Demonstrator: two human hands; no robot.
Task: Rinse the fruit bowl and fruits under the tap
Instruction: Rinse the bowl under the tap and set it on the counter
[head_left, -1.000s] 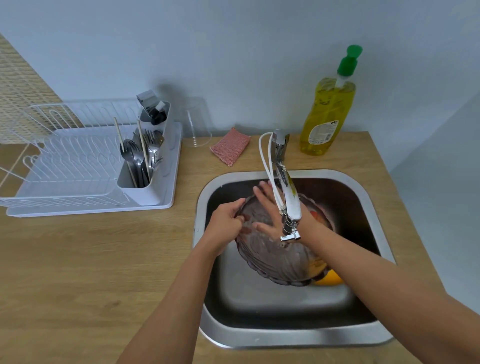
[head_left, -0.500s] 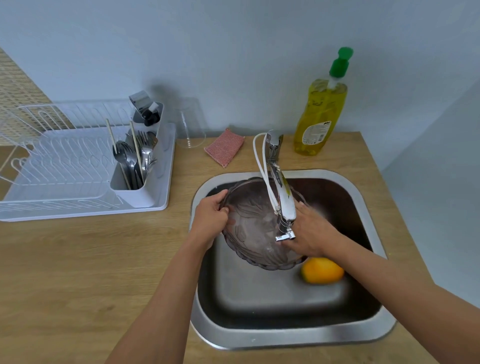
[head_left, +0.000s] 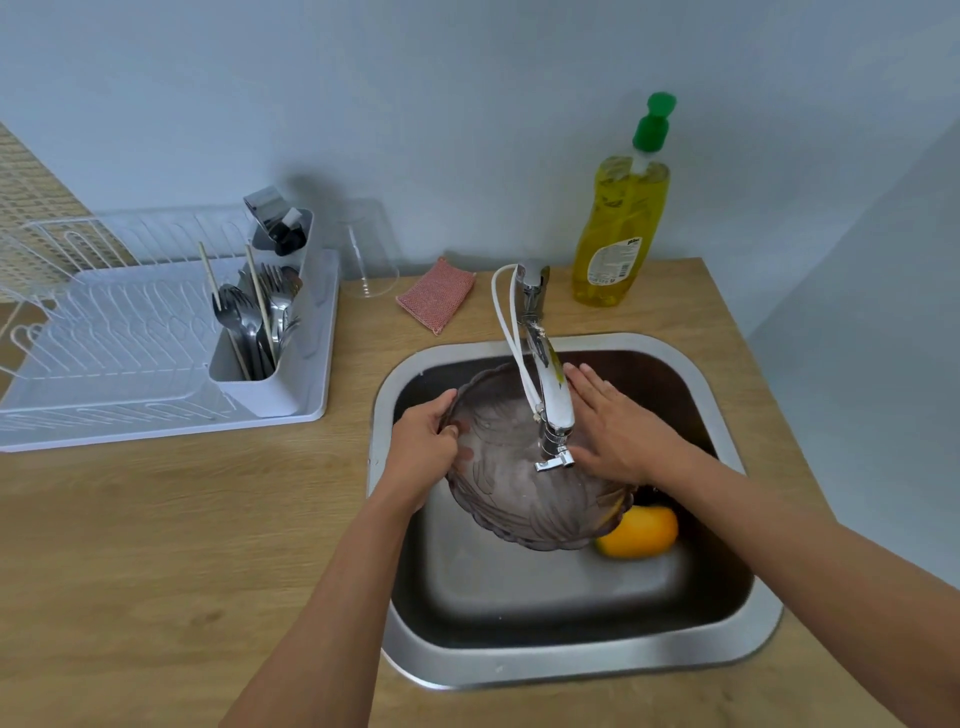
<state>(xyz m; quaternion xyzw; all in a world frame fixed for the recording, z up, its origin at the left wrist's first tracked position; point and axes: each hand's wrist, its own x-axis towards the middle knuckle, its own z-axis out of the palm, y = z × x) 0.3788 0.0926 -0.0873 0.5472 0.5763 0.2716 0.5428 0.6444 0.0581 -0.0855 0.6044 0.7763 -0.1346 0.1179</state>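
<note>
— Over the sink (head_left: 571, 670), beneath the tap (head_left: 545, 395), who's got the fruit bowl (head_left: 509, 499)?
— Left hand (head_left: 423, 447) grips its left rim, fingers curled. Right hand (head_left: 618, 431) lies flat inside, fingers straight. An orange fruit (head_left: 641, 532) sits on the sink floor, at the bowl's right edge.

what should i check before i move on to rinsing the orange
1. Grip: left hand holds the bowl by its rim: ok.
2. Position: bowl under the tap spout: ok.
3. Tap running: cannot tell.
4. Free hand: right hand flat on the bowl, holding nothing: ok.
5. Fruit: orange lies in the sink: ok.
6. Access: bowl edge covers part of the orange: not ok.
</note>
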